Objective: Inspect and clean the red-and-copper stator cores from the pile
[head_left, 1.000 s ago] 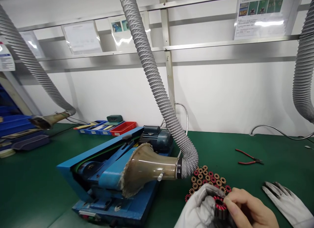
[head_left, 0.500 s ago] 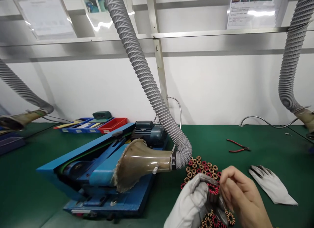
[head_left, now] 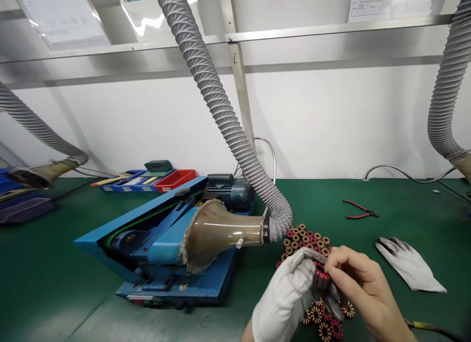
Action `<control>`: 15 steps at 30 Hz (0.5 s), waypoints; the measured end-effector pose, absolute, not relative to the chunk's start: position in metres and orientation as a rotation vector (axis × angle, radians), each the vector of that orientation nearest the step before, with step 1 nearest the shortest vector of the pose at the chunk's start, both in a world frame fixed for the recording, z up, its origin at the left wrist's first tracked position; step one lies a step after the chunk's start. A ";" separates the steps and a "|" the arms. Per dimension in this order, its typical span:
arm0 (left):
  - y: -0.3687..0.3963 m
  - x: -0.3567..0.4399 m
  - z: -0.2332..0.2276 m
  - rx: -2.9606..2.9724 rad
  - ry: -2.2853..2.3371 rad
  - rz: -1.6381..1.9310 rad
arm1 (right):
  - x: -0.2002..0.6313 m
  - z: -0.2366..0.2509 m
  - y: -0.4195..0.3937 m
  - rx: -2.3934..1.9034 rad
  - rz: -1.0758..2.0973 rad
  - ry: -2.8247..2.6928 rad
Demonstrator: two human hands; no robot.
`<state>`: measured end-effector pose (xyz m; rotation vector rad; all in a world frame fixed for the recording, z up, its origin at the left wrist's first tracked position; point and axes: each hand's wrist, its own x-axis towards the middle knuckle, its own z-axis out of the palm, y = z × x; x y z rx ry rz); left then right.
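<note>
My left hand (head_left: 289, 295), in a white glove, grips a small round wound coil part (head_left: 321, 276) with red and dark windings. The bare fingers of my right hand (head_left: 362, 289) pinch the same part from the right. Both hands hover low over a heap of several similar red and orange coil parts (head_left: 307, 238) lying on the green mat; more of them show below my hands (head_left: 326, 320).
A blue belt sander (head_left: 162, 244) with a brown funnel hood (head_left: 217, 234) on a grey ribbed hose (head_left: 217, 101) stands to the left. A loose white glove (head_left: 408, 266) and red-handled pliers (head_left: 358, 210) lie at right. Coloured bins (head_left: 154, 179) sit at the back.
The view tilted down and shifted a little. My hands rose in the frame, still holding the coil part; my right fingers now pinch it from the side.
</note>
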<state>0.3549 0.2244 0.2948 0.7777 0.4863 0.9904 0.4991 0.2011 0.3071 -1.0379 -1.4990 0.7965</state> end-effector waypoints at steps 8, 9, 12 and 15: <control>0.229 0.356 0.294 0.966 0.604 0.997 | 0.499 0.313 0.199 -1.146 0.766 -1.520; 0.229 0.356 0.293 0.952 0.602 0.999 | 0.500 0.313 0.200 -1.154 0.812 -1.485; 0.230 0.356 0.291 0.933 0.584 0.983 | 0.502 0.312 0.203 -1.069 1.030 -1.408; 0.229 0.357 0.292 0.898 0.562 0.964 | 0.502 0.311 0.204 -0.992 1.108 -1.459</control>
